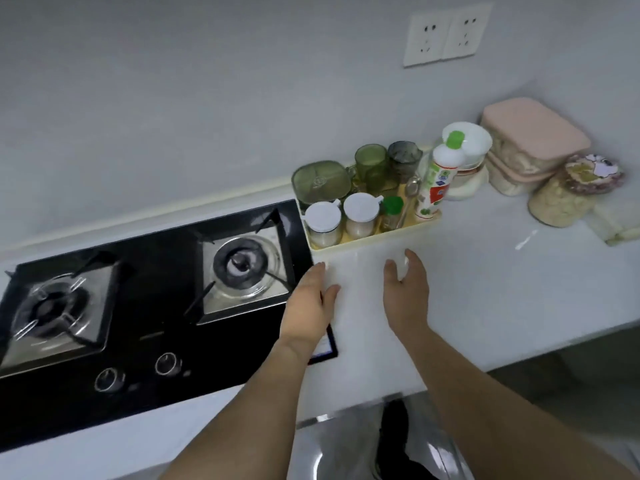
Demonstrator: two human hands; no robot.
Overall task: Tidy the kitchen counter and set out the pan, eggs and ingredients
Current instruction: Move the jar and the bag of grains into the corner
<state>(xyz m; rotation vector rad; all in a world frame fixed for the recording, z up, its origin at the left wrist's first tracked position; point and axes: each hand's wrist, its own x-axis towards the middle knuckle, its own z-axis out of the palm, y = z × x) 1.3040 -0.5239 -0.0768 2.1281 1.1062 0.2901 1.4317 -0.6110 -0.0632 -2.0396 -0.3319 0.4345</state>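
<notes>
A cream tray stands at the back of the white counter, right of the stove. It holds two white-lidded jars, a green-capped shaker, green cups, a green lidded box and a tall white bottle with a green cap. My left hand and my right hand hover just in front of the tray, fingers relaxed, holding nothing. No pan or eggs are in view.
A black two-burner gas stove fills the left. Behind the tray stands a white bowl stack. Pink-lidded boxes, a round food jar and a bag sit at the right back. The counter's front edge drops off near me.
</notes>
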